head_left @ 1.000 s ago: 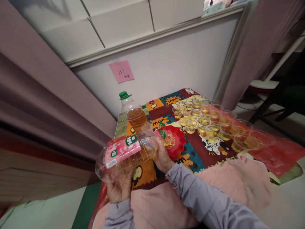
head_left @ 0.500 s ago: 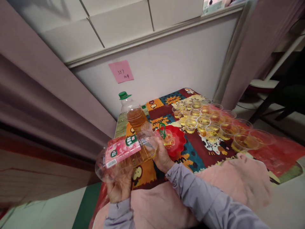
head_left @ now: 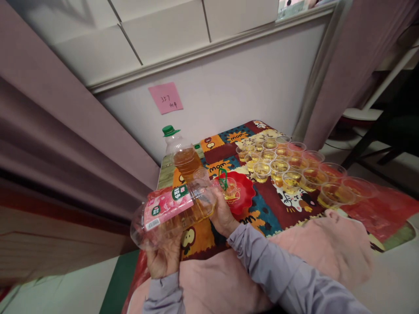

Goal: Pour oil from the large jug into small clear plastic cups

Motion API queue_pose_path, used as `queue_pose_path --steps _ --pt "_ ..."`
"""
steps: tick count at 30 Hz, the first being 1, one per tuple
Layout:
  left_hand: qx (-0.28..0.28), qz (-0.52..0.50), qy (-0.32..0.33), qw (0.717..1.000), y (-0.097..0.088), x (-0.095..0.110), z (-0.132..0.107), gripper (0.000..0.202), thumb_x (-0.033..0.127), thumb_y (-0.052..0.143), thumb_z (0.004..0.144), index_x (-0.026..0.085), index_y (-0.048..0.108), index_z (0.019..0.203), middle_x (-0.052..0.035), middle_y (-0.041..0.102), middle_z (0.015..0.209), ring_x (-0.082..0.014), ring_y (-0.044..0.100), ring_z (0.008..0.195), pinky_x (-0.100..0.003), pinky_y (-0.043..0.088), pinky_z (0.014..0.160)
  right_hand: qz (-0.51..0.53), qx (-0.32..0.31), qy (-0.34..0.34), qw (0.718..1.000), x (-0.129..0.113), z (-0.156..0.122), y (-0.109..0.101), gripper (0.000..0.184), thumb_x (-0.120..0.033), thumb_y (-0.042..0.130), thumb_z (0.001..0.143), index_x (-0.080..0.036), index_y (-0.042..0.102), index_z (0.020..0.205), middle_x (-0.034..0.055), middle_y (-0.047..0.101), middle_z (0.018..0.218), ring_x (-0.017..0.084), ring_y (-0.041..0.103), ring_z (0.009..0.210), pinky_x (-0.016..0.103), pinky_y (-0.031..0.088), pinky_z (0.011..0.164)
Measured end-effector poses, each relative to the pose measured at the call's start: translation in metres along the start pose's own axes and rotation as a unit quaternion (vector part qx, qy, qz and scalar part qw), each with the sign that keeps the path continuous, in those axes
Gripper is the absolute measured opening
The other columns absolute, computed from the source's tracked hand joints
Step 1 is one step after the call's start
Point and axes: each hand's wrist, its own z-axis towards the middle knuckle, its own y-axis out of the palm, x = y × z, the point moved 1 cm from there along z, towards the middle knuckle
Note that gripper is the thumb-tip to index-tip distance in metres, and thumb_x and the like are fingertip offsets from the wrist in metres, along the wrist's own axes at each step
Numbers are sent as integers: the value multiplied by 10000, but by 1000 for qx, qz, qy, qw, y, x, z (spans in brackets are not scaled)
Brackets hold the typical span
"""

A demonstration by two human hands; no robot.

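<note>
A large clear bottle [head_left: 168, 208] with a pink label and amber liquid lies tilted nearly level in both my hands. My left hand [head_left: 163, 257] supports its lower end from beneath. Closed around the neck end is my right hand [head_left: 224, 216]. The mouth points toward a clear plastic cup [head_left: 231, 186] on a red scalloped plate [head_left: 247, 196]; the cup is partly hidden, and I cannot tell whether liquid is flowing. A green handle or loop [head_left: 223, 179] shows by the mouth. Behind stands a second bottle [head_left: 186, 161] of amber liquid with a green cap.
Several clear cups [head_left: 293, 179] of yellow liquid stand in rows at the right of the table. The patterned tablecloth [head_left: 219, 152] reaches the wall. A pink cloth [head_left: 222, 279] covers my lap, and red plastic film [head_left: 386, 213] lies at the right edge.
Almost nothing differs. Both hands and the tilted bottle hold nearly the same position, while the view shifts very slightly.
</note>
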Motion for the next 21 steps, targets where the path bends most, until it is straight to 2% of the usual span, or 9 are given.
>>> queue_pose_path --steps 3,6,12,16,21 --pt "-7 -23 21 999 4 -1 0 746 454 510 1086 429 141 1735 -48 379 1761 -295 431 1583 -517 476 1207 0 0 -4 1000 -1 0 1 389 -582 733 899 -232 789 1057 56 845 1110 229 796 1011 351 636 909" --pt "1 -26 16 1000 4 -1 0 815 420 555 1067 433 91 1736 -58 331 1779 -298 389 1606 -525 471 1208 -4 -18 -8 1000 -2 -1 2 386 -585 727 897 -236 787 1052 57 840 1166 238 789 1072 360 632 944" --pt "15 2 14 1000 -5 2 -2 877 424 647 1023 417 135 1735 -61 387 1758 -300 422 1587 -501 479 1198 -4 -3 -6 1000 -1 -1 1 366 -566 698 915 -230 782 1031 62 844 1115 232 796 1032 353 638 919" --pt "34 10 11 999 -10 3 -3 868 458 636 1024 430 135 1732 -53 353 1773 -291 368 1616 -492 457 1213 -1 -5 -13 1000 -1 0 0 354 -567 728 909 -242 781 1037 47 844 1088 239 792 1049 378 636 944" --pt "10 6 9 1000 -7 1 -3 818 466 597 1042 397 168 1736 -62 407 1749 -304 436 1582 -494 491 1193 -6 -3 -12 1000 -1 0 0 370 -558 693 923 -222 782 1051 56 845 1095 223 796 1017 340 635 917"
